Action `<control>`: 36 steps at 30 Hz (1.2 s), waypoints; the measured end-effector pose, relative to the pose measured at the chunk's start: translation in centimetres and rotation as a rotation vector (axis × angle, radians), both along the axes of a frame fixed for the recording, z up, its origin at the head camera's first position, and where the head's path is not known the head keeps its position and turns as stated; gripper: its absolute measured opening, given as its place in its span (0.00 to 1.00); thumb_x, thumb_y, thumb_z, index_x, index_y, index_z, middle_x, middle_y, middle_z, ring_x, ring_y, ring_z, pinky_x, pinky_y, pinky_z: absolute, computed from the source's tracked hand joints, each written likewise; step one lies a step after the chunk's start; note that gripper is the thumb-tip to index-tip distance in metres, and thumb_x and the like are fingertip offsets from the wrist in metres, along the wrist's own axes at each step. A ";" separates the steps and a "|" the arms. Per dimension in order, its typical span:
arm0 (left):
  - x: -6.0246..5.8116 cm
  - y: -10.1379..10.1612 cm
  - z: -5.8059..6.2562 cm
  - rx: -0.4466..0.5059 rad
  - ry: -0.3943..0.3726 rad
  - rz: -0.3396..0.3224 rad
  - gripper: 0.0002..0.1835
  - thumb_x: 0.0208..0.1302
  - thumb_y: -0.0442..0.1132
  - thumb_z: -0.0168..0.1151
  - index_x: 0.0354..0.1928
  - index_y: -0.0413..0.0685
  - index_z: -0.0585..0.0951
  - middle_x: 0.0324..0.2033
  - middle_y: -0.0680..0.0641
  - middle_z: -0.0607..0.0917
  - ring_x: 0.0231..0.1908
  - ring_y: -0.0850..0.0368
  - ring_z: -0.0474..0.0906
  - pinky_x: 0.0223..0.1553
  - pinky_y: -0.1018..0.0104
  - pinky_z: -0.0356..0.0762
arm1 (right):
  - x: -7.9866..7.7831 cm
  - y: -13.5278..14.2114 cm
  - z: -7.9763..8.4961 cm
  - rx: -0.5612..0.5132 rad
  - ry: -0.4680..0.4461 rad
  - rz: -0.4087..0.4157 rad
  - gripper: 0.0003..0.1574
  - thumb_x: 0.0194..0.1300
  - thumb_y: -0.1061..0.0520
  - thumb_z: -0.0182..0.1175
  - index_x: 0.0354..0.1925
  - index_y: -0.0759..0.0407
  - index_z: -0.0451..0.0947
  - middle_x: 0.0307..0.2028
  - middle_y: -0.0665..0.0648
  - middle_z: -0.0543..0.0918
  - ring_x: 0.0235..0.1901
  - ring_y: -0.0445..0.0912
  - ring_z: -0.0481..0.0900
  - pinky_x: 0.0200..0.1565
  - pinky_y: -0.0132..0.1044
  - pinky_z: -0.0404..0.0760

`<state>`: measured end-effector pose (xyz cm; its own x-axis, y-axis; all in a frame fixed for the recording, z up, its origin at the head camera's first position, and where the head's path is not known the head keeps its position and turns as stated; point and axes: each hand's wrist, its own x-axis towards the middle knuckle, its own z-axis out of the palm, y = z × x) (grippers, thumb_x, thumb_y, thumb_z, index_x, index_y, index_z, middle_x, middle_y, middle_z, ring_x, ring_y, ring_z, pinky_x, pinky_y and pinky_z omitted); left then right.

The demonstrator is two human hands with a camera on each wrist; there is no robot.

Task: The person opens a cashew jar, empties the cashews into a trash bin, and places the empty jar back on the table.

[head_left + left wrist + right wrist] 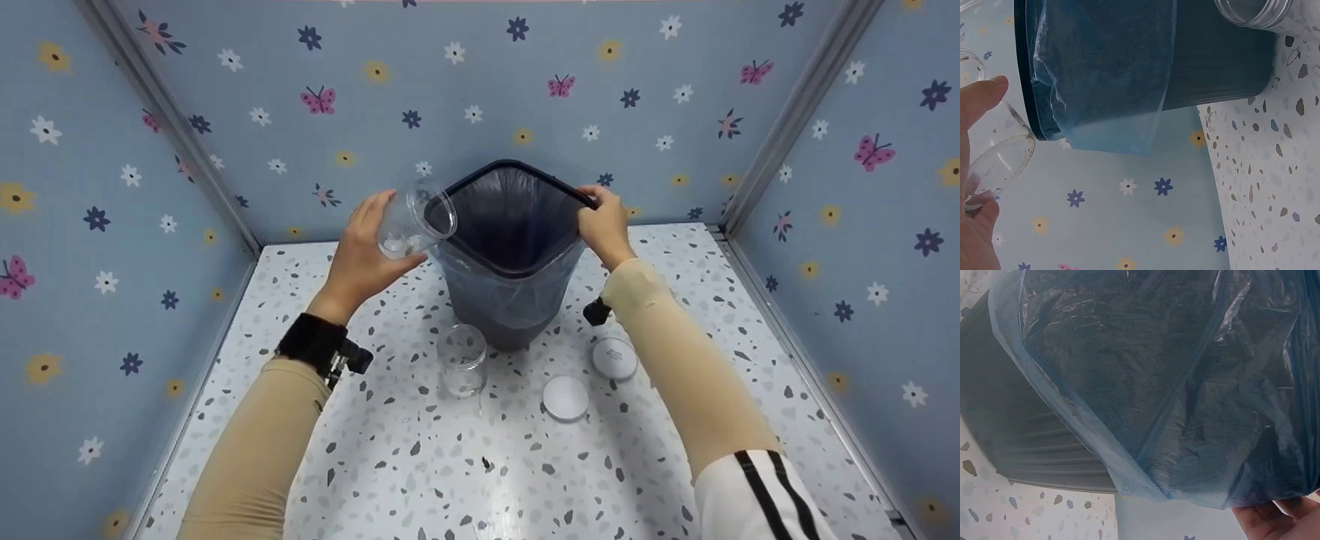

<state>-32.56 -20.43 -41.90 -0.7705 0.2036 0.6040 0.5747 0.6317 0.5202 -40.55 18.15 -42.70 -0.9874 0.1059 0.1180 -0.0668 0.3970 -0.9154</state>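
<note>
My left hand [367, 255] holds a clear plastic jar [416, 219], tilted with its open mouth toward the rim of a dark trash can [517, 322]. In the left wrist view, thumb and fingers wrap round the see-through jar [1002, 163] beside the can's rim. A thin bluish trash bag [1129, 382] lines the can and folds over its outside. At the can's right corner, my right hand [606, 225] grips the black rim. Its fingertips [1264, 514] curl by the bag's edge in the right wrist view, partly out of frame.
A second clear jar [462, 361] stands on the speckled white tabletop [420, 465] in front of the can. Two round white lids [566, 398] lie to its right. A small dark bit [486, 463] lies nearer me. Flower-patterned walls [465, 90] enclose the back and sides.
</note>
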 end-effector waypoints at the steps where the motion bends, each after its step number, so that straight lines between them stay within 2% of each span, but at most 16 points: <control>1: 0.1 -0.1 -0.1 0.003 0.001 -0.001 0.53 0.53 0.44 0.87 0.78 0.35 0.68 0.75 0.35 0.74 0.78 0.38 0.67 0.82 0.45 0.63 | 0.0 0.0 0.0 0.001 0.001 0.002 0.34 0.71 0.65 0.46 0.72 0.57 0.78 0.63 0.65 0.85 0.54 0.54 0.82 0.54 0.43 0.79; 18: 1.0 -0.9 -2.3 0.116 -0.003 0.031 0.55 0.52 0.44 0.88 0.79 0.35 0.68 0.73 0.33 0.76 0.73 0.37 0.73 0.75 0.40 0.73 | 0.1 -0.1 0.1 0.041 0.029 -0.015 0.33 0.71 0.64 0.47 0.70 0.59 0.79 0.58 0.66 0.86 0.49 0.52 0.80 0.50 0.40 0.78; 27: 1.5 -1.2 -3.2 0.129 -0.037 0.048 0.57 0.51 0.44 0.89 0.79 0.33 0.67 0.72 0.31 0.76 0.71 0.35 0.74 0.73 0.40 0.75 | -0.1 -0.2 0.0 0.045 0.022 -0.019 0.33 0.70 0.65 0.47 0.70 0.58 0.80 0.58 0.66 0.86 0.49 0.51 0.80 0.50 0.39 0.78; 36: 1.8 -1.6 -3.9 0.152 -0.031 0.040 0.56 0.51 0.43 0.89 0.77 0.31 0.68 0.70 0.31 0.76 0.69 0.34 0.75 0.70 0.38 0.77 | -0.1 -0.2 0.1 0.058 0.022 -0.035 0.34 0.70 0.65 0.47 0.69 0.58 0.80 0.59 0.67 0.86 0.50 0.52 0.81 0.52 0.39 0.78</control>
